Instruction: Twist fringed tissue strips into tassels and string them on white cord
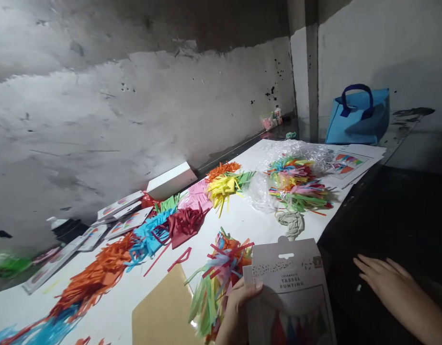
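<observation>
The card packet (pixel 290 292) in the left hand (pixel 237 311) reads "TASSEL BUNTING"

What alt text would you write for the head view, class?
A left hand holds a tassel bunting packet over a white table strewn with colourful paper tassels. The right hand hovers open beside it, and a blue bag stands by the wall.

White table (pixel 242 225) strewn with paper tassels (pixel 98 273) and packets (pixel 120 205).

Tassel bunches (pixel 149 235) lie across the table (pixel 249 225), a bag (pixel 357 117) behind, card packet (pixel 290 292) in front
</observation>
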The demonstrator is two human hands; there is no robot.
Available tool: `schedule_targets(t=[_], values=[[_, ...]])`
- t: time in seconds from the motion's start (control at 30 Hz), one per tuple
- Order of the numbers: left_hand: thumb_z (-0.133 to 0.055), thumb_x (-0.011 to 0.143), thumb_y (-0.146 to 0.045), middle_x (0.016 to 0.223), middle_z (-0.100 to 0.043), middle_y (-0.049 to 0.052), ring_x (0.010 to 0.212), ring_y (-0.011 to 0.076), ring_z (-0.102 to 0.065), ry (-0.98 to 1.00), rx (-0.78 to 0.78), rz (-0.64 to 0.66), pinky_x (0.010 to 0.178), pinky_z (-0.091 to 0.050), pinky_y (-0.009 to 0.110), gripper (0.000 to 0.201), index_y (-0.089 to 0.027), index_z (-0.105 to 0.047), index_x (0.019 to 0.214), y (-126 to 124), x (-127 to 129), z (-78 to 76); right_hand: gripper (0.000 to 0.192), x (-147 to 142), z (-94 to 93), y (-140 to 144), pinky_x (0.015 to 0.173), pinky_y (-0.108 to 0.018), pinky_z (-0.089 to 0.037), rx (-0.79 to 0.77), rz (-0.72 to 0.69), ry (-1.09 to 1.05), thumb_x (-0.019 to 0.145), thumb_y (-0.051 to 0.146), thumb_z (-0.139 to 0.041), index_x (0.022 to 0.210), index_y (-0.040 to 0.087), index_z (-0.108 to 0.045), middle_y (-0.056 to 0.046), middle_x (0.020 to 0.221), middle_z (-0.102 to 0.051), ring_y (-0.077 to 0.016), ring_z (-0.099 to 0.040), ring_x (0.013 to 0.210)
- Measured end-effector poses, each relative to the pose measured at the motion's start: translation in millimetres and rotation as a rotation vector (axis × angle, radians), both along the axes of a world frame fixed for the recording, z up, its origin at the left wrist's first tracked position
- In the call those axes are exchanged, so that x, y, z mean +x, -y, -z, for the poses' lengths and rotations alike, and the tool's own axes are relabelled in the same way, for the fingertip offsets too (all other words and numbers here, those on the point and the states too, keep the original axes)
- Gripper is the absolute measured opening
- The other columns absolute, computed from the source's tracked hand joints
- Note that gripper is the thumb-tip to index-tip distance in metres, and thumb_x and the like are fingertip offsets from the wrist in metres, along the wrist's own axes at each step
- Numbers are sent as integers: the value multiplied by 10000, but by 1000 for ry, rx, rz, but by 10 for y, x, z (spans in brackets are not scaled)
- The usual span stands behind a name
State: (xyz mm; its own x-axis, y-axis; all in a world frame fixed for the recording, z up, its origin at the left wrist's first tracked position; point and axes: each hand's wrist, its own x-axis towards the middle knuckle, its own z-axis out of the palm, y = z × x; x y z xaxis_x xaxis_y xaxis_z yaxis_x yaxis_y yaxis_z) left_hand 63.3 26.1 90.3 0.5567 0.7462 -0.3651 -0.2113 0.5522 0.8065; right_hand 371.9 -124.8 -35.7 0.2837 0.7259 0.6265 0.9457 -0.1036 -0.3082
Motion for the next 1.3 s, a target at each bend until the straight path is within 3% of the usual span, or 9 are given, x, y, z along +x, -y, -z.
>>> schedule_targets(t=[0.1, 0.2, 0.3, 0.5, 0.73, 0.9, 1.03, 1.17, 1.3], values=[[-780, 609, -257, 882, -800, 146, 877, 346, -732, -15, -22, 59, 801, -522, 393, 348, -98, -808, 917, -8, 118, 10, 341, -385, -470, -79, 871, -321, -611, 181, -201, 1, 1060, 320, -436, 1141, 215, -750, -66, 1096, -763, -200, -737, 963], [-799, 590, -246, 848, -795, 138, 885, 348, -732, -22, -36, 134, 818, -523, 397, 350, -99, -804, 908, 16, 213, -8, 213, -757, -986, -296, 882, -264, -583, 302, -400, -40, 1009, 196, -570, 1159, 213, -720, -53, 1026, -748, -173, -703, 968], [-823, 577, -228, 791, -785, 131, 885, 352, -734, -40, -43, 162, 855, -521, 415, 321, -95, -801, 868, 48, 259, -43, 188, -875, -1219, -471, 792, -273, -589, 269, -503, -167, 1013, 222, -581, 1137, 160, -708, -79, 950, -706, -184, -678, 911], [-839, 522, -215, 757, -778, 124, 882, 367, -731, -72, -82, 149, 840, -529, 425, 330, -95, -800, 827, 59, 315, -39, 114, -801, -1135, -482, 705, -269, -546, 299, -595, -275, 961, 79, -618, 959, 180, -672, -35, 828, -658, -154, -631, 784], [-819, 581, -254, 790, -785, 138, 860, 352, -733, -92, -56, 215, 792, -531, 388, 354, -75, -799, 885, 104, 466, -61, 157, -828, -969, -349, 775, -259, -549, 404, -339, -250, 1046, 247, -522, 930, 214, -622, -29, 839, -669, -149, -658, 792], [-852, 620, -329, 825, -791, 140, 811, 319, -734, -131, 28, 136, 757, -520, 361, 383, -89, -794, 912, 33, 429, -113, 252, -384, -438, -25, 604, -226, -583, 390, 144, -486, 1038, 430, -503, 996, 229, -649, -5, 765, -694, -134, -678, 592], [-884, 604, -325, 821, -791, 122, 814, 306, -731, -125, 92, 105, 742, -515, 342, 382, -113, -796, 909, -30, 390, -124, 596, -141, -26, 130, 671, -390, -659, 117, 147, -319, 1004, 649, -383, 1001, 184, -755, -121, 969, -791, -306, -776, 854], [-889, 629, -377, 876, -788, 126, 912, 335, -717, -127, 233, 164, 796, -528, 358, 418, -118, -789, 941, -7, 493, -147, 454, -458, -277, 197, 687, -289, -660, 67, -234, -536, 1069, 447, -359, 1340, 211, -637, -95, 1070, -785, -255, -779, 888], [-914, 632, -340, 1262, -715, 123, 1348, 372, -505, -235, 414, -151, 1036, -459, 375, 699, -238, -675, 1281, 60, 524, -223, 292, -888, -772, 141, 640, -269, -654, 199, -239, -382, 1015, 321, -520, 1235, 306, -712, -44, 926, -798, -255, -776, 770]])
